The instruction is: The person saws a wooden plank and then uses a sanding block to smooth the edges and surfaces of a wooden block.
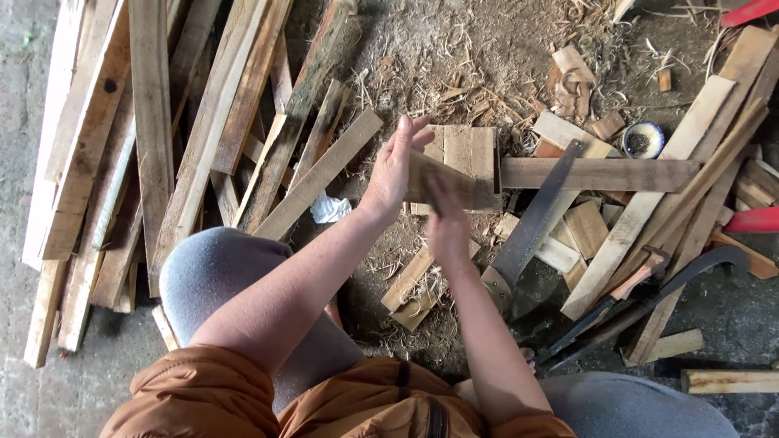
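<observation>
My left hand is raised over the ground, fingers together, pressed against the left end of a short wooden board that it holds on edge. My right hand rests flat against the near side of the same board, a little blurred. Under the board lies a small panel of joined slats on the dirt. A long wooden strip lies to the right of the board, across a hand saw.
A pile of long planks covers the left. More planks lie at the right with a curved sickle and a hatchet. A small round tin, offcuts and shavings litter the dirt. My grey-clad knees frame the bottom.
</observation>
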